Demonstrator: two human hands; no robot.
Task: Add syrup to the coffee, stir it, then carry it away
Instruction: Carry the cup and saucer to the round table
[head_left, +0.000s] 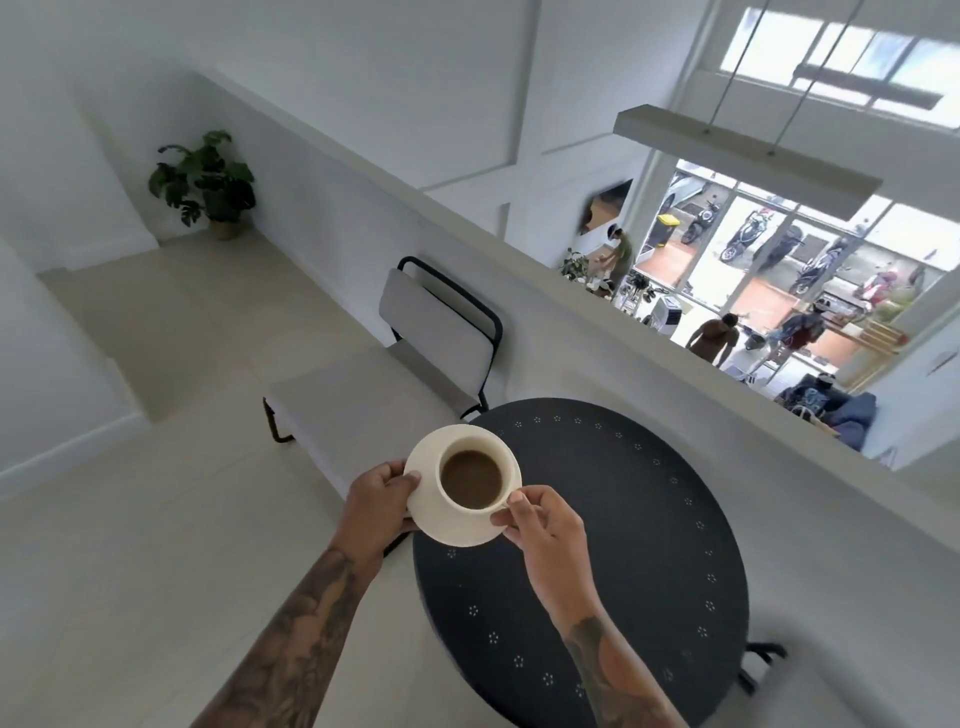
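Left hand (376, 506) fingers clamp the saucer (457, 530) at 9 o'clock, right hand (540, 535) fingers pinch the coffee cup (472, 475) handle (steadying it, probably) above the desk (597, 545).

Round black tabletop (597, 545) with ring of small white flower marks sitting beside low white wall (519, 291). Grey-cushioned chair (415, 358) with black frame standing just beyond tabletop, back against wall. Potted plant (205, 182) standing in far corner on pale tiled floor (130, 519). Long pendant lamp (748, 158) hanging over lower level, people moving below.
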